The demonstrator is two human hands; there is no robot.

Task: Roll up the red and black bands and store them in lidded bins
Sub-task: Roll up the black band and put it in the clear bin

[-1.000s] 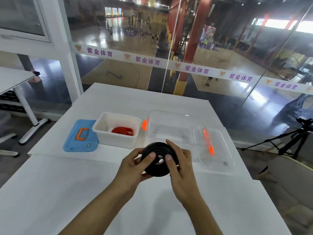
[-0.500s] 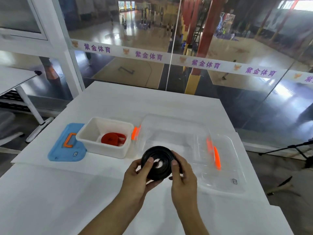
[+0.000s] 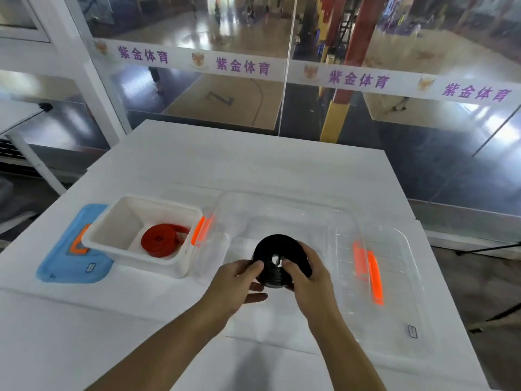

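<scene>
Both hands hold the rolled black band (image 3: 275, 256) above the near edge of the clear bin (image 3: 284, 218). My left hand (image 3: 238, 286) pinches its left side, thumb on top. My right hand (image 3: 308, 273) grips its right side, fingers curled round the coil. The rolled red band (image 3: 160, 239) lies inside the white bin (image 3: 127, 221) to the left. The blue lid (image 3: 66, 261) with an orange handle lies under and left of the white bin. The clear lid (image 3: 394, 277) with orange latches lies to the right of the clear bin.
The bins stand on a white table (image 3: 253, 167) whose far edge meets a glass wall (image 3: 282, 80). A seam runs across the table just in front of the bins. Another white table (image 3: 17, 117) stands at the far left.
The black roll has moved forward and tilted, now over the clear bin's near edge. The view has shifted closer to the bins.
</scene>
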